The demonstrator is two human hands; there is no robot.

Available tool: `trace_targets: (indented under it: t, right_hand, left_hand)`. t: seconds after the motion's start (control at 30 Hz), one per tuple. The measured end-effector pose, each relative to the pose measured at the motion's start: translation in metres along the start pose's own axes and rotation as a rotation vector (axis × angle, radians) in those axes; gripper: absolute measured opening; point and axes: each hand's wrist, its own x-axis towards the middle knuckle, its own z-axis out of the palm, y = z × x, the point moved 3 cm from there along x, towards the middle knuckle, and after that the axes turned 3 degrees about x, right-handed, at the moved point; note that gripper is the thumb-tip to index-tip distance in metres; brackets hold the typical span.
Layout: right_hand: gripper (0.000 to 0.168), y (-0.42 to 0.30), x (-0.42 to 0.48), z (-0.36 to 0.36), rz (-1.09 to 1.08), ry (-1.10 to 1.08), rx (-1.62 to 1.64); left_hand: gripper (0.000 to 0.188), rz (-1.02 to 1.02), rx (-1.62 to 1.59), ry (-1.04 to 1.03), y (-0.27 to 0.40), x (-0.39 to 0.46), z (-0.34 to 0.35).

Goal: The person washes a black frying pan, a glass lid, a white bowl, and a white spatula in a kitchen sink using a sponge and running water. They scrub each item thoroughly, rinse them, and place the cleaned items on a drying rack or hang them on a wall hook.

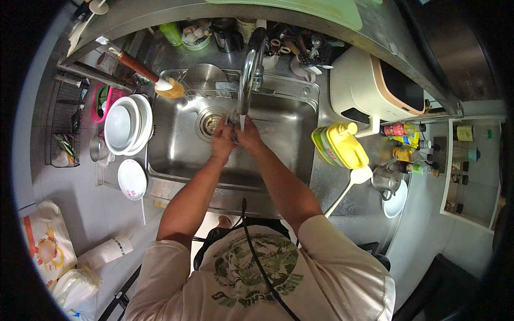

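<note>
Both hands meet over the stainless steel sink point(277, 160), below the chrome faucet point(249, 72). Water runs from the spout onto them. My left hand point(223, 142) and my right hand point(249, 136) close around a small greyish, shiny object point(232, 119). Fingers hide most of it, so its kind is unclear. Just left of the hands is the drain strainer point(211, 123), with pale bits of waste in it. A round metal lid or disc point(207, 76) leans at the sink's back edge.
Stacked white bowls point(120, 124) and a white plate point(131, 179) stand left. A wooden-handled brush point(140, 68) juts over the sink's back left corner. To the right are a yellow detergent jug point(341, 144), a pale ladle point(353, 180), a metal pitcher point(385, 179) and a cream air fryer point(361, 88).
</note>
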Motion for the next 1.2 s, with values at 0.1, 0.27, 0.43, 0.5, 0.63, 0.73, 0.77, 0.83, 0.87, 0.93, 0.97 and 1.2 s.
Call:
trace_targets:
  t: [0.1,0.27,0.43,0.5,0.63,0.73,0.77,0.83,0.87,0.93,0.97,1.2]
  right_hand:
    - [0.049,-0.012,0.006,0.006,0.102,-0.257,0.018]
    - [0.052,-0.047,-0.008,-0.015,0.148,-0.733,-0.947]
    - [0.045,-0.029,-0.012,-0.021,0.089,-0.264,-1.078]
    - [0.042,-0.008,-0.017,-0.019,0.099,0.127,-0.711]
    - [0.043,0.031,-0.024,0.006,0.257,0.225,-0.172]
    - [0.042,0.037,-0.022,0.005,0.534,-0.113,0.126]
    - [0.040,0.034,-0.025,-0.003,0.659,-0.226,0.214]
    - [0.040,0.019,-0.024,-0.033,0.566,-0.164,-0.072]
    - [0.043,0.010,-0.023,-0.044,0.517,-0.120,-0.191]
    - [0.053,-0.009,-0.020,-0.058,0.477,-0.032,-0.053]
    - [0.060,-0.018,-0.020,-0.062,0.484,0.040,0.017]
    - [0.056,-0.061,-0.036,-0.027,-0.208,-0.063,-0.876]
  left_hand:
    - [0.044,0.183,0.271,0.048,0.003,0.019,-0.017]
    - [0.051,0.175,0.527,-0.078,0.010,0.028,-0.036]
    - [0.058,-0.077,0.372,-0.119,-0.001,0.010,-0.007]
    - [0.061,-0.058,0.339,-0.058,-0.003,0.009,0.001]
    - [0.059,-0.028,0.401,-0.102,-0.009,0.017,-0.001]
    - [0.056,0.032,0.409,-0.169,0.000,0.023,-0.021]
    - [0.055,-0.027,0.398,-0.158,0.003,0.021,-0.028]
    - [0.057,-0.201,0.392,-0.114,0.010,0.016,-0.040]
    - [0.060,-0.286,0.383,-0.090,0.011,0.012,-0.044]
    - [0.055,-0.250,0.322,-0.019,0.014,0.006,-0.044]
    - [0.053,-0.211,0.293,0.010,0.013,0.005,-0.043]
    - [0.056,-0.011,0.123,-0.066,-0.016,0.021,-0.025]
